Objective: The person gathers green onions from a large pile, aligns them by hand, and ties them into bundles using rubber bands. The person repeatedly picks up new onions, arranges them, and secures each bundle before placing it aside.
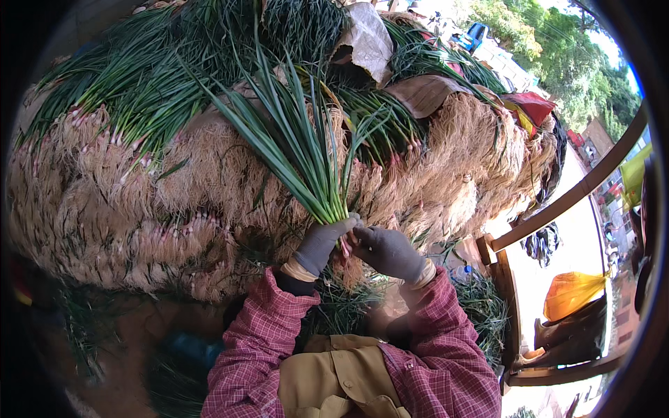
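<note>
My gloved left hand (323, 244) grips a small bunch of green garlic plants (313, 172) around the lower stalks. The long leaves fan upward and to the left, and the pinkish bulb ends with stringy roots hang below. Against the bulb ends, on the right side, my gloved right hand (389, 253) has its fingertips closed; how firmly they hold is hidden. Both gloves are grey. Directly beyond the hands rises a large heap of the same plants (209, 167), stacked with pale roots facing me and leaves on top.
Large dry leaves (426, 94) and a brown sheet (366, 42) lie on the heap. Loose green leaves (478, 303) litter the ground at both sides. To the right stands a wooden frame (569, 204); beyond it hangs an orange plastic bag (572, 295). A blue vehicle (474, 35) shows far off.
</note>
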### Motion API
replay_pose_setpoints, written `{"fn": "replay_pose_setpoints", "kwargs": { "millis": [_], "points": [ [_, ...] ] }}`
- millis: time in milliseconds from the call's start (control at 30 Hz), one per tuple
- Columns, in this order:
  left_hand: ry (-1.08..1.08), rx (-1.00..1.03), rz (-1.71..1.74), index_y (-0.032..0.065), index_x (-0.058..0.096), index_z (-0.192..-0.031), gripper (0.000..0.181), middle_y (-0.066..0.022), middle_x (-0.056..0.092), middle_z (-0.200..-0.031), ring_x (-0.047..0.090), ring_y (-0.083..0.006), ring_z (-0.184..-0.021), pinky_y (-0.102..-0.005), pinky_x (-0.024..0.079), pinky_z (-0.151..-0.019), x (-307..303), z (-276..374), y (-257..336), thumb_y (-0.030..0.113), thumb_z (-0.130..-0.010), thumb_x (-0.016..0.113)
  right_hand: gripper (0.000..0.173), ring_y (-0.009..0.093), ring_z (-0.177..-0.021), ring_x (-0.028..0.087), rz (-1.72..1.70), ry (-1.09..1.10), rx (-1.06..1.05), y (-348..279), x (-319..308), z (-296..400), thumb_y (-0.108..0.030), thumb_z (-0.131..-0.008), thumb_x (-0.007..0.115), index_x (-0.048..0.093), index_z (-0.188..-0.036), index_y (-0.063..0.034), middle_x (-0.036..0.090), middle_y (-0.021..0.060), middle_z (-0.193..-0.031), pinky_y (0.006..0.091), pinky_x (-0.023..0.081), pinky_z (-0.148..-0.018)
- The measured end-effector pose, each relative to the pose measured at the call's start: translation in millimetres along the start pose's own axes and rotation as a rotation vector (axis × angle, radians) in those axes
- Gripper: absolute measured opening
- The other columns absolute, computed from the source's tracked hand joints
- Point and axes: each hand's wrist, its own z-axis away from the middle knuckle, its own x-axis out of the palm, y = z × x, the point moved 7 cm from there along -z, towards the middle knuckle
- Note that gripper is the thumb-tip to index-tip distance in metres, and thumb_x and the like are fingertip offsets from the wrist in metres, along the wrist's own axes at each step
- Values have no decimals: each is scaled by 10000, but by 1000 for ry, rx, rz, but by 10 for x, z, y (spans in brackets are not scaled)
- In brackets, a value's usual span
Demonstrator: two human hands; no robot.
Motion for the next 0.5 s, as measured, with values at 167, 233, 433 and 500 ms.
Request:
{"fn": "replay_pose_setpoints", "kwargs": {
  "millis": [167,233,433,500],
  "points": [
    [29,-7,72,-2,672,-1055,310,-80,690,-801,613,-132,-612,-252,486,-568,90,-35,-30,272,-941,583,359,95,-742,603,-867,235,660,826,-51,80,-292,-965,618,655,-1185,-11,705,85,-1006,241,496,-676],
    [-18,-16,67,-6,665,-1054,306,-96,695,-790,613,-139,-594,-249,482,-563,134,-6,37,264,-934,588,379,105,-776,621,-1011,399,527,787,-70,-132,-289,-940,667,664,-1179,5,697,81,-971,248,500,-695],
    [66,124,28,-14,647,-1067,336,-76,646,-685,631,-147,-598,-240,462,-507,94,104,371,286,-926,595,456,107,-833,629,-820,473,530,1116,-265,-535,-351,-918,696,657,-1183,17,685,74,-994,246,514,-696],
    [65,124,11,-13,651,-1058,327,-75,642,-678,639,-155,-609,-240,465,-511,80,154,450,281,-923,606,436,110,-764,619,-905,288,599,768,-422,-594,-356,-918,696,673,-1125,27,687,64,-925,242,504,-655]
  ]
}}
